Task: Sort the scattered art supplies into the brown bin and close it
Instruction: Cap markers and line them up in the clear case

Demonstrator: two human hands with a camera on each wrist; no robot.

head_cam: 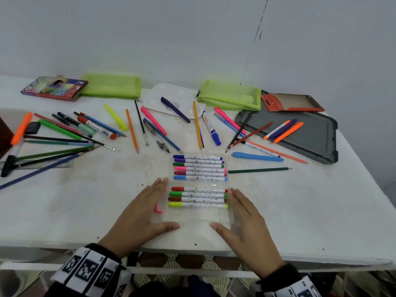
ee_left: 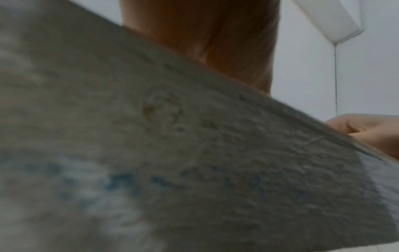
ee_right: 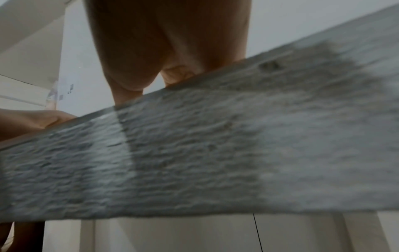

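Art supplies lie scattered over the white table (head_cam: 85,211). Nearest, the left hand (head_cam: 141,213) and right hand (head_cam: 246,219), fingers straight and together, flank the clear plastic marker case (head_cam: 199,215), open with ten markers inside. Beyond the case, loose pencils and pens; farther, the white paint palette (head_cam: 154,97) between two lime mesh pouches (head_cam: 111,85). Right of the case, the grey lid (head_cam: 310,133).

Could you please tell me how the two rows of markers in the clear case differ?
The far row holds six markers, the near row four. The far row lies beyond both hands; the near row lies between the left hand and right hand. Both rows lie parallel, caps left.
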